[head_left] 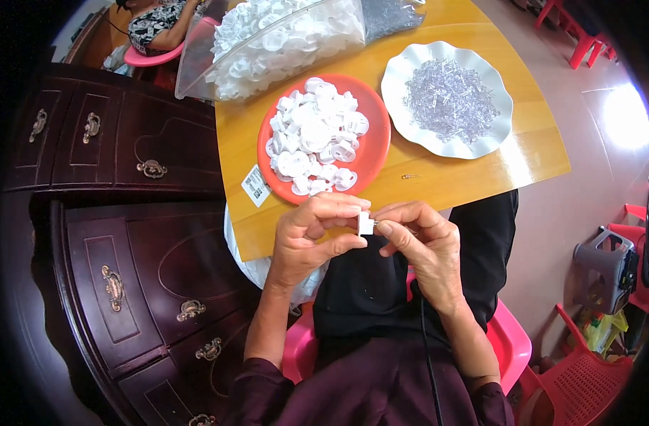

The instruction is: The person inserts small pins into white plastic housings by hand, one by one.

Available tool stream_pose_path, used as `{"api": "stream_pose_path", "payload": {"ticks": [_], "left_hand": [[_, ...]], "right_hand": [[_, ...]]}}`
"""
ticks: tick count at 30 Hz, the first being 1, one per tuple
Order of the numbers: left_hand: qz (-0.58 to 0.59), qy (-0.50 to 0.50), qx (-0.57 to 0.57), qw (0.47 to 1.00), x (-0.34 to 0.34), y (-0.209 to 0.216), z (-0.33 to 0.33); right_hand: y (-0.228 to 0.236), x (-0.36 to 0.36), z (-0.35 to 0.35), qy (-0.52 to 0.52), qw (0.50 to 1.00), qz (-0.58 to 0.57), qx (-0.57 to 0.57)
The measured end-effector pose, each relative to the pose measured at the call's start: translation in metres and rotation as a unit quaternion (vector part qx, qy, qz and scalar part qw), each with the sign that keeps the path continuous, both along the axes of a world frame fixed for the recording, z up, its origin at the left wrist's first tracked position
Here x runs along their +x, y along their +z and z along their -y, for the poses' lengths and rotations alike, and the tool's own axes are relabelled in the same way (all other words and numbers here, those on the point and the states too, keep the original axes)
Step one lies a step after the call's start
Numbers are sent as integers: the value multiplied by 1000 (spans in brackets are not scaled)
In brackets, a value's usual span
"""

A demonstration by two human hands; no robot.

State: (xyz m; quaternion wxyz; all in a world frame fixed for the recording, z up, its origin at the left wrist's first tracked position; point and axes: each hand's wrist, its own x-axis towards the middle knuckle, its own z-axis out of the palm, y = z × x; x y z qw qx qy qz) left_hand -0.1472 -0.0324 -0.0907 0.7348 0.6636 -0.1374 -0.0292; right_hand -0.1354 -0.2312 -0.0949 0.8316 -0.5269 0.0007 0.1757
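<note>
Over the table's near edge, my left hand [304, 234] holds a small white plastic part [366, 224] between thumb and fingers. My right hand [429, 250] is closed in a pinch on thin metal legs [375, 223] that stick out of that part's right side. They look like the legs of a small LED; its head is hidden. Just beyond the hands is an orange-red plate [375, 142] heaped with similar white parts [314, 135]. A white scalloped plate [505, 106] to its right bears many clear LEDs [452, 99]. One loose LED [410, 176] lies on the table.
Across the yellow wooden table [530, 135] stands a large clear bag [289, 50] of white parts, with a grey bag [392, 18] beside it. A label [255, 186] lies at left. Dark drawers [111, 284] flank the table. Another person [157, 28] sits far left.
</note>
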Motion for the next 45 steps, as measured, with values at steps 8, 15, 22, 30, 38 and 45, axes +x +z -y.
{"api": "stream_pose_path", "payload": {"ticks": [8,15,22,30,38,45], "left_hand": [[2,5,6,1000,-1,-2,3],[-38,22,-3,999,-3,3,4],[-25,24,23,999,-4,3,8],[7,45,88,995,-5,0,15],[3,56,115,992,0,-3,20],[18,40,115,992,20,12,14]], "right_hand": [[-2,-1,1,10,1000,10,-25],[4,1,8,30,998,-49,14],[0,0,13,47,996,-75,-7],[-9,-3,13,36,998,-44,0],[-12,0,14,20,998,-23,-52],[3,37,27,3,928,211,-307]]}}
